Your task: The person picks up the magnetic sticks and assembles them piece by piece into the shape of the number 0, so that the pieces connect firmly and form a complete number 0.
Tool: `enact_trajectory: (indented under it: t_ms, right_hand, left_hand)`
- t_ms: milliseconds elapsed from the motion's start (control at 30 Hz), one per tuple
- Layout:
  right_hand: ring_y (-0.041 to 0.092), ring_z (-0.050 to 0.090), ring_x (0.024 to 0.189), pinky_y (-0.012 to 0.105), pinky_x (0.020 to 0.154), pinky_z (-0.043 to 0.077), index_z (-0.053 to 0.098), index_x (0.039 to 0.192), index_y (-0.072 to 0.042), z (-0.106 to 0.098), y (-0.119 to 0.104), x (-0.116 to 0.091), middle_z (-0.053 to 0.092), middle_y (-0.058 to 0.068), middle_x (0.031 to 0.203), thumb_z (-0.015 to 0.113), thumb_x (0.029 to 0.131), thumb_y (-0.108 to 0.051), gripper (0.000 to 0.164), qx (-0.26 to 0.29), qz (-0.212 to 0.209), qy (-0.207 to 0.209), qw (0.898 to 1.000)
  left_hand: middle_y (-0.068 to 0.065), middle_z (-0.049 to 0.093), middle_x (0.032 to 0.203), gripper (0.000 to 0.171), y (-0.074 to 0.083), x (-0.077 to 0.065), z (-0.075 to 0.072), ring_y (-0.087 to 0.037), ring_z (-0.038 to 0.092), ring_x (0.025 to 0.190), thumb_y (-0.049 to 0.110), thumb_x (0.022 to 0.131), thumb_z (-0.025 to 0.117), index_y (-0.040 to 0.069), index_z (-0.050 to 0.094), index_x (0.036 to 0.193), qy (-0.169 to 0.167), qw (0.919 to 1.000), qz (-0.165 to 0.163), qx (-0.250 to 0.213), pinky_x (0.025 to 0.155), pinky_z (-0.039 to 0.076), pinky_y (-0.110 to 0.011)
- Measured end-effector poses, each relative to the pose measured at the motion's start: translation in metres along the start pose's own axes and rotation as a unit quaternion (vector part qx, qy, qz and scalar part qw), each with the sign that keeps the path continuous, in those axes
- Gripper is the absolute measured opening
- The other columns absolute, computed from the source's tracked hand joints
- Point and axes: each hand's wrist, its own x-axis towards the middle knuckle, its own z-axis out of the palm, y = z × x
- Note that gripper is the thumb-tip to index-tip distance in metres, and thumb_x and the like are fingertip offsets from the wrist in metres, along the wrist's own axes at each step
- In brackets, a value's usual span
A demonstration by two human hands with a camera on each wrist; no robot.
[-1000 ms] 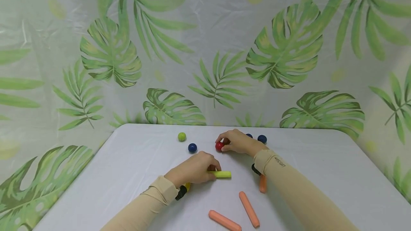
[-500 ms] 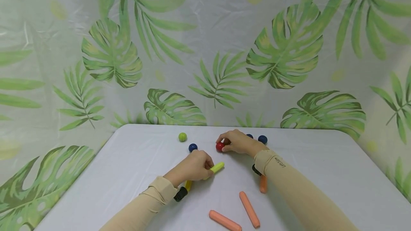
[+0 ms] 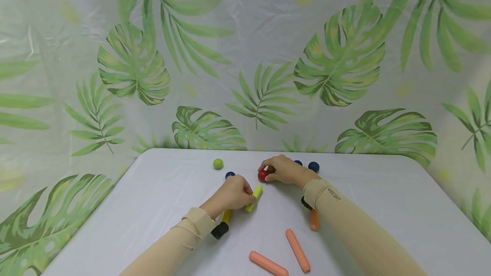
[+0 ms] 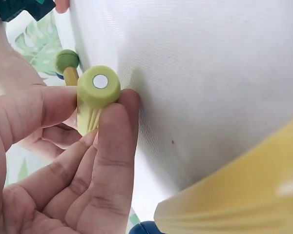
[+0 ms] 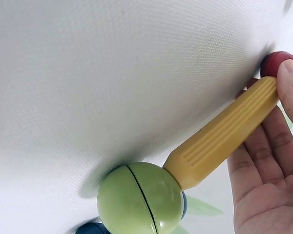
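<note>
The yellow-green grooved rod has swung from crosswise to aim toward the red ball, pinched by the left hand (upper end just short of the ball). Alignment appears in hand; the right hand grips the ball, and the next move calls for closing that gap squarely.

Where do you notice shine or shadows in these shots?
Head view: pale glare streaks on the leaf-print sheet, upper left; left wrist view: a small highlight on the large yellow stick, bottom right; right wrist view: a soft shadow beside the green ball.
</note>
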Motion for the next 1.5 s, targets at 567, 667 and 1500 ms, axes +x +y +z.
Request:
enact_trajectory:
  t_ms: [567, 667, 1500]
  right_hand:
    - [0.016, 0.071, 0.099, 0.036, 0.094, 0.058, 0.076, 0.126, -0.012, 0.001, -0.001, -0.002, 0.08, 0.008, 0.109, 0.079, 0.098, -0.012, 0.028, 0.012, -0.006, 0.001, 1.0]
    - [0.016, 0.071, 0.099, 0.036, 0.094, 0.058, 0.076, 0.126, -0.012, 0.001, -0.001, -0.002, 0.08, 0.008, 0.109, 0.079, 0.098, -0.012, 0.029, 0.011, -0.005, 0.002, 1.0]
    - [0.016, 0.072, 0.1, 0.037, 0.096, 0.058, 0.076, 0.127, -0.012, 0.001, -0.005, -0.007, 0.08, 0.007, 0.108, 0.079, 0.098, -0.013, 0.029, 0.008, -0.011, 0.002, 1.0]
  left_hand:
    - [-0.003, 0.074, 0.067, 0.018, -0.001, 0.007, 0.0, -0.009, 0.066, 0.062, 0.02, 0.091, 0.085, 0.005, 0.079, 0.083, 0.0, 0.9954, -0.046, -0.084, 0.059, 0.045, -0.02]
    - [-0.003, 0.074, 0.068, 0.018, -0.001, 0.009, 0.002, -0.01, 0.067, 0.062, 0.021, 0.091, 0.086, 0.006, 0.08, 0.083, -0.003, 0.9949, -0.05, -0.088, 0.06, 0.046, -0.02]
    - [-0.003, 0.075, 0.069, 0.019, 0.0, 0.012, 0.003, -0.01, 0.068, 0.063, 0.021, 0.091, 0.086, 0.006, 0.08, 0.082, -0.006, 0.9935, -0.045, -0.105, 0.065, 0.05, -0.021]
